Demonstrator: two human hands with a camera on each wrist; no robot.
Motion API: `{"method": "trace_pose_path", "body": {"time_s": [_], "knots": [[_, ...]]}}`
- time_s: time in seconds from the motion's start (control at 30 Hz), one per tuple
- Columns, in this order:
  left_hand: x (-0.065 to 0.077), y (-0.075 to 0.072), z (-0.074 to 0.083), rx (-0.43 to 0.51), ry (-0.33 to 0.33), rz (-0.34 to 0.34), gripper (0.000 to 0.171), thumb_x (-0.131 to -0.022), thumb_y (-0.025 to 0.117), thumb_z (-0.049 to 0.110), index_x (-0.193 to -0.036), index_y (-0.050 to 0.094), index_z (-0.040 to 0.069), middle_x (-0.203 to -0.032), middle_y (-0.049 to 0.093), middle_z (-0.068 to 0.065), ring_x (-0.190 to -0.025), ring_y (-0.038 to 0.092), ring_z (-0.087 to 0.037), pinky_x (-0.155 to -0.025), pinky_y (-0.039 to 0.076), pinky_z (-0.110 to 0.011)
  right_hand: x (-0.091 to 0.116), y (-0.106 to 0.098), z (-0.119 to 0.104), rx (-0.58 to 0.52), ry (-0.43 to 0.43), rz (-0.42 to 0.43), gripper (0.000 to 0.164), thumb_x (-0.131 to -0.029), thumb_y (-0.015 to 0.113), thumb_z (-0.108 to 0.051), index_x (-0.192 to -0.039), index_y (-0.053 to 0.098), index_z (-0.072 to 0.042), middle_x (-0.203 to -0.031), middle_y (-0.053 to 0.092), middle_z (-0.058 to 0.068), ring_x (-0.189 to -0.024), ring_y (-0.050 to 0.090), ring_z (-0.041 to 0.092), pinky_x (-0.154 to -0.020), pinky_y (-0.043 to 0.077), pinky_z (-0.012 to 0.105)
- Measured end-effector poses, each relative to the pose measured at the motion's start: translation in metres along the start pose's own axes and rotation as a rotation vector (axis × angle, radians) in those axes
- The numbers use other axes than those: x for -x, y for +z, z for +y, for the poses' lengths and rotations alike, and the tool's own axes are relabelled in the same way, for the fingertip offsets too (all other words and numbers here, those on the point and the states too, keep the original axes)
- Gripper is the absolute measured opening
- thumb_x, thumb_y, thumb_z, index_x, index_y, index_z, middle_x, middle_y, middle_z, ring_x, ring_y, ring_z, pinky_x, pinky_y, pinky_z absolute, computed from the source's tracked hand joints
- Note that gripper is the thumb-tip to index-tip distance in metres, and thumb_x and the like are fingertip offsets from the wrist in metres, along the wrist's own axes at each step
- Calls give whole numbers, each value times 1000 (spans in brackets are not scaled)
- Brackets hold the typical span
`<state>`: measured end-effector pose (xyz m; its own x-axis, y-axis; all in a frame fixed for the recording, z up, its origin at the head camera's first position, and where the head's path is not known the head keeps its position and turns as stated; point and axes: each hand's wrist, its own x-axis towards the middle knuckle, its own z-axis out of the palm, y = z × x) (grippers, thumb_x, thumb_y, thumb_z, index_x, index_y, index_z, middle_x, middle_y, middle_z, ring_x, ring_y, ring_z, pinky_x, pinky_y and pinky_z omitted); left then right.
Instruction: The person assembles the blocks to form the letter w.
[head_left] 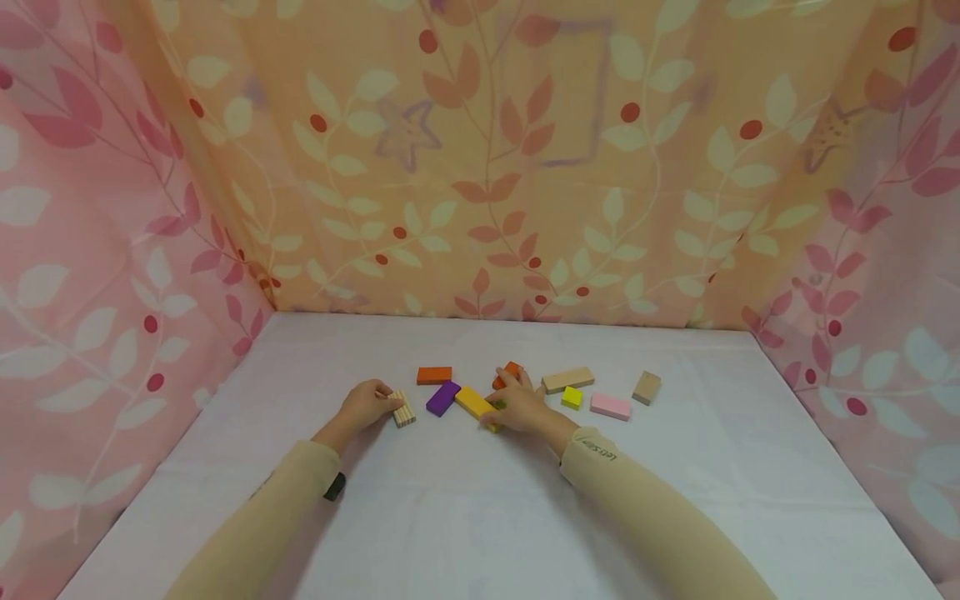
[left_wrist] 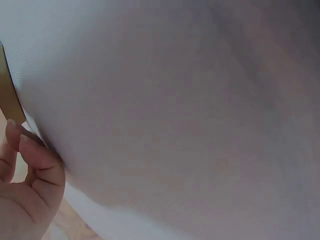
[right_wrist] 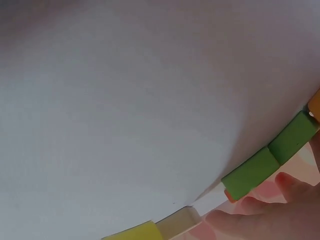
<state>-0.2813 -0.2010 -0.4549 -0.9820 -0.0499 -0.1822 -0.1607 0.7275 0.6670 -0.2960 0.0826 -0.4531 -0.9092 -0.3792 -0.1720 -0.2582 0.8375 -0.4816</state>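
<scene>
My left hand (head_left: 367,403) pinches the edge of a beige block with dark stripes (head_left: 405,412). In the left wrist view, its fingertips meet the end of a light wooden block (left_wrist: 10,92). My right hand (head_left: 519,404) spreads over several blocks, its fingers reaching an orange-red block (head_left: 512,368) and its thumb by a yellow block (head_left: 471,400). Small green blocks (right_wrist: 252,172) lie beneath the right hand, mostly hidden in the head view. A purple block (head_left: 443,398) touches or nearly touches the yellow one.
An orange block (head_left: 434,376) lies behind the purple one. Right of the hand are a long wooden block (head_left: 567,380), a bright yellow cube (head_left: 572,397), a pink block (head_left: 611,406) and another wooden block (head_left: 647,388). Patterned cloth (head_left: 480,167) bounds the white table (head_left: 450,517).
</scene>
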Motion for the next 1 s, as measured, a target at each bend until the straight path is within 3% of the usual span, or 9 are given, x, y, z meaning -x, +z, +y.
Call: {"method": "trace_pose_path", "body": {"time_s": [0.27,0.5,0.73,0.9,1.0], "knots": [[0,-2,2,23,-59,-32,36,-93,67,22,-110,57,-8,-104,60,-21,-93,56,-29,-81,48,-41,-3,2,-11,-20,43,25,41,-81,79,-35,-112,74,-8,-157,28,10,-143,12,44,-102,13,76],[-1,-2,0,25,-73,-48,34,-93,67,22,-107,57,-6,-101,60,-19,-91,56,-28,-80,47,-39,-1,4,-22,19,71,65,26,-75,85,-33,-83,73,-11,-149,39,13,-135,26,38,-100,24,71],[-4,-2,-1,16,-68,-62,32,-93,68,23,-105,58,-5,-100,59,-17,-88,54,-25,-77,47,-36,7,5,-30,41,33,133,29,-74,86,-28,-66,63,-12,-139,48,16,-127,34,37,-95,34,60],[-4,-2,0,22,-81,-67,31,-92,68,23,-103,58,-4,-99,59,-16,-88,53,-25,-76,46,-35,12,1,-35,-71,69,166,25,-75,83,-25,-68,65,-9,-103,59,11,-105,44,31,-83,40,42],[-3,-2,-1,24,-77,-63,30,-92,68,21,-102,57,-5,-96,58,-16,-87,53,-25,-76,46,-35,15,-1,-39,-244,151,120,23,-79,81,-22,-75,66,-4,-84,57,6,-88,50,25,-77,45,34]]}}
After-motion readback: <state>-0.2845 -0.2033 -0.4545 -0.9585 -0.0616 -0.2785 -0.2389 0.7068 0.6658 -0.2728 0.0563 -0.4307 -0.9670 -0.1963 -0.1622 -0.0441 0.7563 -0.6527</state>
